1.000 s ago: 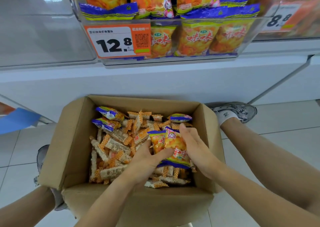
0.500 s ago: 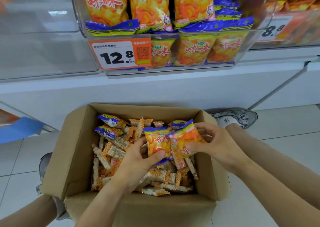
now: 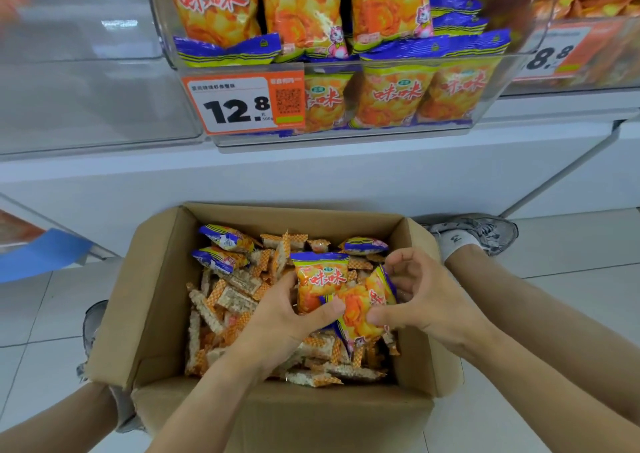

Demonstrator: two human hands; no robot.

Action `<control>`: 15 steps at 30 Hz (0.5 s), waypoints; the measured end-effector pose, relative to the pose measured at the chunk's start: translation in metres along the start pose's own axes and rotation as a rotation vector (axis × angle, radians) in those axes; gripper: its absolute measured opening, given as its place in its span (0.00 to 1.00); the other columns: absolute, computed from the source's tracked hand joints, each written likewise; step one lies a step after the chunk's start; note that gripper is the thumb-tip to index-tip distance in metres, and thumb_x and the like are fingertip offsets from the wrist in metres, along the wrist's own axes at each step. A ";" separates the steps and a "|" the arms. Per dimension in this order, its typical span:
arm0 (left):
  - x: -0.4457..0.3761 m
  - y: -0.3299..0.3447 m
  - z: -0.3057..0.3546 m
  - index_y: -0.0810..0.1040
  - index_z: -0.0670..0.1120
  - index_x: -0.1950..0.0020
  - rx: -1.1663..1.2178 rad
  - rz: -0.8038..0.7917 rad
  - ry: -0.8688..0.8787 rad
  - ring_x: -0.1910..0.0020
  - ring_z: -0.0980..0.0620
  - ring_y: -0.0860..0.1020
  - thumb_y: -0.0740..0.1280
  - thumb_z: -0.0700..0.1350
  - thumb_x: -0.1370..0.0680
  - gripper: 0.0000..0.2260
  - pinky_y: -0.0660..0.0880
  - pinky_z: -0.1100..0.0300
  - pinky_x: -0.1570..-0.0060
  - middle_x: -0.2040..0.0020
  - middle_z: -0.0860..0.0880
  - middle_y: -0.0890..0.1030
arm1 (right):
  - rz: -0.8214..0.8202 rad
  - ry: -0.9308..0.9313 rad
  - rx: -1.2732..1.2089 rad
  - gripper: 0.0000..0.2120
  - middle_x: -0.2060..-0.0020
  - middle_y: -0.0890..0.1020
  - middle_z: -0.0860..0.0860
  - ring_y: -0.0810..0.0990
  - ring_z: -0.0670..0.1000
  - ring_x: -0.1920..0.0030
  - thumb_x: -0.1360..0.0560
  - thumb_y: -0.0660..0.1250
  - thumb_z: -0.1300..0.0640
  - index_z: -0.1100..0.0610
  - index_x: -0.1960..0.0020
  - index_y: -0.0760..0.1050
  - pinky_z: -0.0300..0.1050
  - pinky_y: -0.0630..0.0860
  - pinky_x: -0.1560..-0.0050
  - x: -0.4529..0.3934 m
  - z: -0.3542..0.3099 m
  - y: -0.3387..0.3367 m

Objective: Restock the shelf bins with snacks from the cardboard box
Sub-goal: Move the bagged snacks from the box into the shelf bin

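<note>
White floor tiles [image 3: 571, 314] surround an open cardboard box [image 3: 145, 314] that sits between the person's feet, seen from above. Nearest the viewer, two bare forearms reach into the box. Left hand [image 3: 277, 317] grips one yellow-and-orange snack packet [image 3: 320, 279] upright, thumb across its lower front. Right hand [image 3: 426, 300] pinches a second, tilted packet [image 3: 360, 309] just beside the first, thumb on its face, fingers curled behind; the two packets touch. Beneath them lie many small checked orange bar wrappers [image 3: 239, 300], and a few more blue-edged packets rest toward the far wall of the box. Beyond the box rises a white shelf base, and above it a clear shelf bin [image 3: 346, 134] already fairly full of matching packets, with an orange price tag [image 3: 242, 104] reading 12.8. To do this step well, lift both packets clear without snagging loose bars, keep the grip gentle so the contents are not crushed, and carry them up over the bin's front lip
</note>
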State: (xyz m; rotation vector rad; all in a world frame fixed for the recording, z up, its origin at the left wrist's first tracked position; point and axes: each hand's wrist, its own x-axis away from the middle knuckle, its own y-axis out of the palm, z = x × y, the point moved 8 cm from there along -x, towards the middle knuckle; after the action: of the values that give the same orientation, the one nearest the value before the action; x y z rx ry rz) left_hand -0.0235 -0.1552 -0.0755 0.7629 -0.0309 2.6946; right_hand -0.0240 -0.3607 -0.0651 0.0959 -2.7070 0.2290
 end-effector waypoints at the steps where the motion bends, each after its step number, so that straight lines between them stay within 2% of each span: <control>1: -0.001 -0.003 0.000 0.75 0.51 0.37 0.002 0.018 0.007 0.44 0.52 0.83 0.78 0.51 0.30 0.24 0.80 0.50 0.42 0.44 0.52 0.85 | 0.057 -0.029 -0.040 0.41 0.45 0.81 0.51 0.83 0.50 0.46 0.50 0.87 0.53 0.52 0.41 0.73 0.44 0.81 0.49 0.002 -0.002 -0.001; 4: -0.001 -0.009 0.001 0.75 0.49 0.36 0.100 0.053 0.009 0.45 0.50 0.84 0.77 0.47 0.30 0.24 0.81 0.50 0.44 0.45 0.49 0.86 | 0.172 -0.008 -0.105 0.35 0.47 0.83 0.46 0.83 0.45 0.47 0.44 0.86 0.43 0.50 0.42 0.75 0.44 0.81 0.49 0.011 0.005 0.009; 6: -0.002 -0.010 0.003 0.74 0.48 0.35 0.132 0.028 0.019 0.45 0.50 0.84 0.76 0.45 0.29 0.24 0.82 0.54 0.47 0.45 0.49 0.86 | 0.121 0.086 -0.235 0.29 0.46 0.83 0.50 0.85 0.49 0.49 0.37 0.81 0.47 0.53 0.41 0.75 0.49 0.83 0.51 0.015 0.013 0.025; 8: -0.004 -0.012 0.003 0.73 0.48 0.35 0.144 -0.015 0.011 0.44 0.49 0.84 0.75 0.43 0.29 0.24 0.82 0.57 0.48 0.44 0.48 0.85 | 0.070 0.063 -0.263 0.24 0.46 0.84 0.53 0.86 0.53 0.50 0.33 0.78 0.51 0.55 0.41 0.75 0.51 0.84 0.54 0.016 0.007 0.031; 12: -0.002 -0.010 0.003 0.71 0.49 0.30 -0.037 -0.183 0.001 0.39 0.49 0.81 0.80 0.46 0.29 0.31 0.79 0.51 0.40 0.37 0.48 0.82 | -0.033 -0.117 0.035 0.23 0.46 0.84 0.47 0.85 0.46 0.47 0.33 0.78 0.48 0.48 0.40 0.76 0.43 0.82 0.54 0.011 -0.015 0.027; 15: 0.001 -0.001 0.006 0.69 0.52 0.30 -0.147 -0.252 0.019 0.40 0.52 0.81 0.79 0.46 0.29 0.30 0.79 0.55 0.42 0.38 0.51 0.82 | -0.078 -0.126 0.151 0.27 0.43 0.81 0.44 0.83 0.45 0.44 0.35 0.79 0.38 0.43 0.40 0.76 0.45 0.83 0.51 0.008 -0.011 0.027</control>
State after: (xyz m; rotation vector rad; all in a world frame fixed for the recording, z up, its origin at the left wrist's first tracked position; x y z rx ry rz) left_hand -0.0212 -0.1550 -0.0700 0.6493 -0.1185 2.4303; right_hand -0.0298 -0.3321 -0.0556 0.2675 -2.8009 0.4167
